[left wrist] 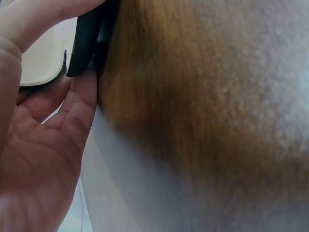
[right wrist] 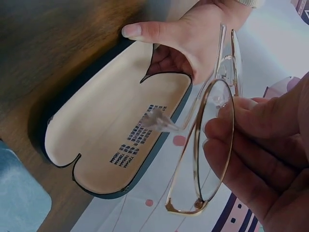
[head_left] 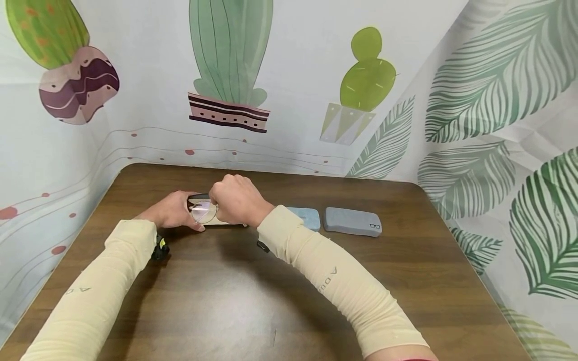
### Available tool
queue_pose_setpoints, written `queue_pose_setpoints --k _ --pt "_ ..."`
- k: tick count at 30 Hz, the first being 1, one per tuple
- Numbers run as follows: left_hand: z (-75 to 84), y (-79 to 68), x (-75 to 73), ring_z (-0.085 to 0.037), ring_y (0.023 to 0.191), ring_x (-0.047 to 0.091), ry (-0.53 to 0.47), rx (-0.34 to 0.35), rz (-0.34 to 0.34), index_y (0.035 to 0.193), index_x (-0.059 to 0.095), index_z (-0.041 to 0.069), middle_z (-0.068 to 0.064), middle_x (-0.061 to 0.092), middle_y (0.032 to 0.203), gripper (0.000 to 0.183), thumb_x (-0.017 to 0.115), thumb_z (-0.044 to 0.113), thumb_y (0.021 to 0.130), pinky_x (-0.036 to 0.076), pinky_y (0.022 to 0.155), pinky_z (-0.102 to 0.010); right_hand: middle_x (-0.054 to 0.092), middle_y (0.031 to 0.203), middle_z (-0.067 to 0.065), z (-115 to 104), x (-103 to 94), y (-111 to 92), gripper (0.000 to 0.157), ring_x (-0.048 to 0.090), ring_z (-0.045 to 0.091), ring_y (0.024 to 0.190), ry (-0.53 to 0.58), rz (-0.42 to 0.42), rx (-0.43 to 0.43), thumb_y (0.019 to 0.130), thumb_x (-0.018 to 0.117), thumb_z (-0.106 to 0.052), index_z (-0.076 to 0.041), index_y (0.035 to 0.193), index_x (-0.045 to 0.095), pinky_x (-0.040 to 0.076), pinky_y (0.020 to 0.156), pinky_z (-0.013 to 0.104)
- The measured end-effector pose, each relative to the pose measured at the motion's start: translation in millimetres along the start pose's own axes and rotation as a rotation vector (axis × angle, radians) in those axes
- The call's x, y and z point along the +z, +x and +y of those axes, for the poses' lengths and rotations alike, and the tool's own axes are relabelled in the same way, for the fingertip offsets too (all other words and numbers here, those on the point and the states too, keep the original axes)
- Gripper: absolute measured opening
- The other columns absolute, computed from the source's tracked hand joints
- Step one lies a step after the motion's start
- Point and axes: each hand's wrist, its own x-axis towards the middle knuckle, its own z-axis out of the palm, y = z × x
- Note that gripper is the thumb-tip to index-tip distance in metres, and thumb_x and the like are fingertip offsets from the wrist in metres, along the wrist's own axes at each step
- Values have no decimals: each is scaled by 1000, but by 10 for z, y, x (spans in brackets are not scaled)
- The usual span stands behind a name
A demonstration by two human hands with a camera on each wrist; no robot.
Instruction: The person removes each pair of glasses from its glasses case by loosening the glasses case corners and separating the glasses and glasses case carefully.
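Gold wire-rimmed eyeglasses [right wrist: 197, 145] hang from my right hand [head_left: 238, 199], whose thumb and fingers pinch them around the bridge. In the right wrist view their temples are unfolded, with one clear nose pad showing. Just beyond them lies an open dark glasses case [right wrist: 104, 123] with a cream lining and printed dark characters inside. My left hand [head_left: 173, 209] grips one end of this case between thumb and fingers. The left wrist view shows the case's dark edge [left wrist: 87, 43] between thumb and fingertips. In the head view a round lens overlaps the case.
To the right of my right hand, a light blue glasses case [head_left: 309, 218] lies closed on the wooden table [head_left: 217, 301]. Beside it is a closed grey-blue case [head_left: 352, 221] with a small glasses mark. A cactus-print cloth [head_left: 298, 75] hangs behind the table's far edge.
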Motion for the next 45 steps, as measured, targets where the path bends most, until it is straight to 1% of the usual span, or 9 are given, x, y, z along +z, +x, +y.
queue_pose_setpoints --k 5,11,13,19,21,24,32,39,45 --pt "-14 -10 11 -22 94 64 -17 29 1 124 67 1 -10 76 108 80 100 40 63 50 85 -34 36 58 -11 -16 7 -16 27 33 10 62 37 8 -17 77 66 0 -21 61 59 26 54 23" --pt "-24 -7 10 -19 89 63 -30 68 -5 120 68 1 -8 76 105 72 99 39 66 51 80 -33 45 54 -12 -39 6 -31 28 41 9 58 68 -2 -35 80 70 -6 -22 58 61 32 53 22" --pt "-30 1 9 -19 87 62 -19 72 -6 119 68 2 -8 75 103 69 98 37 68 51 78 -33 43 54 -12 -50 3 -36 31 40 9 58 78 -11 -35 80 69 -5 -23 57 60 31 52 22" --pt "-43 22 6 -18 83 58 24 91 -4 117 69 4 -4 73 95 48 89 24 78 48 75 -32 26 56 -10 -83 4 -51 40 26 9 61 94 -30 -32 80 65 -3 -24 52 44 19 53 23" --pt "-39 22 0 -18 82 57 29 95 -4 115 70 7 -3 72 93 38 83 21 83 47 75 -32 25 55 -10 -94 4 -56 42 25 9 60 109 -37 -33 81 66 -4 -24 51 43 18 53 22" --pt "-28 21 -6 -19 82 56 34 89 -1 116 70 9 -3 70 92 34 80 21 86 46 75 -32 28 53 -11 -105 0 -61 42 27 8 59 128 -47 -33 83 68 -5 -24 52 46 19 53 22" --pt "-32 9 -24 -20 85 59 22 75 3 124 68 4 -7 73 98 58 92 25 75 47 75 -32 27 55 -10 -133 -4 -70 39 28 7 61 144 -86 -36 77 62 2 -24 52 45 21 54 22" --pt "-39 13 -17 -19 83 59 -6 65 -3 120 70 6 -6 72 92 58 94 26 71 48 73 -30 22 55 -10 -161 8 -90 41 25 7 60 149 -82 -53 76 62 1 -23 51 41 18 54 21" --pt "-47 5 -7 -22 90 62 -7 35 -8 127 67 2 -10 75 108 72 96 34 69 50 78 -32 20 56 -9 -196 23 -130 42 22 7 60 166 -89 -59 76 61 2 -23 50 39 17 54 22"
